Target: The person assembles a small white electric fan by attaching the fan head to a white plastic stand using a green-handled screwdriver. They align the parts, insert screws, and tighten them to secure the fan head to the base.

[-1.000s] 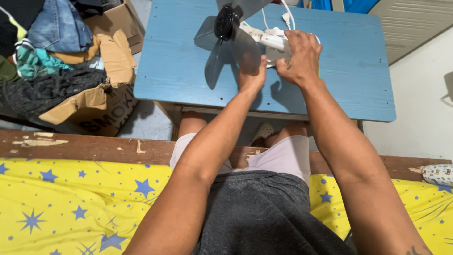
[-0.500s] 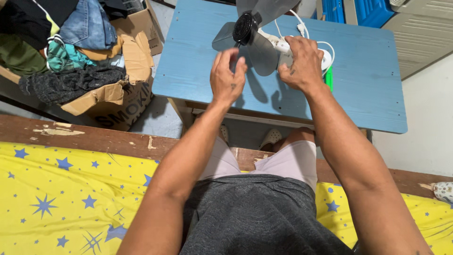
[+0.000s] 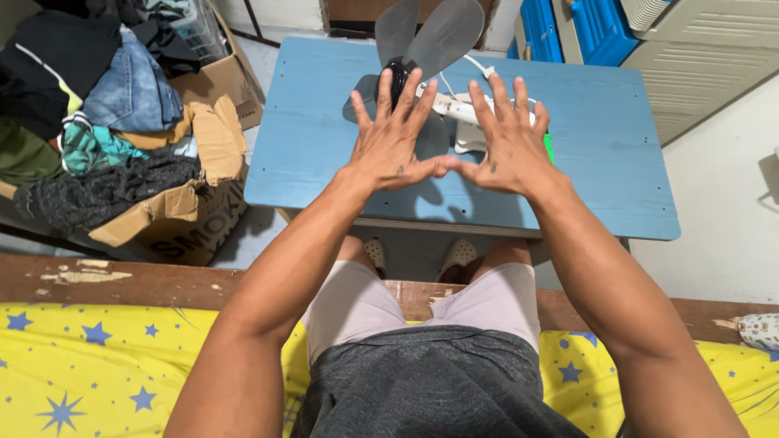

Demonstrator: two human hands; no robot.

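Note:
A small white fan with grey blades [image 3: 442, 32] and a black hub stands on the blue table [image 3: 617, 170], its white base and cord partly hidden behind my hands. My left hand [image 3: 391, 138] is raised above the table with fingers spread, palm facing away, holding nothing. Beside it my right hand [image 3: 503, 138] is spread the same way, the two thumb tips almost touching. Both hands hover in front of the fan without gripping it. A green object [image 3: 549, 148] peeks out beside my right hand.
A torn cardboard box [image 3: 195, 195] piled with clothes [image 3: 97, 105] sits left of the table. Blue crates [image 3: 580, 28] and a white louvred panel [image 3: 698, 73] lie at the back right. I sit on a yellow star-patterned sheet [image 3: 97, 365] behind a wooden rail [image 3: 138, 280].
My right hand let go of the fan's base and my left hand came off the blade; both hands now rise open with fingers spread. The camera view shifted slightly.

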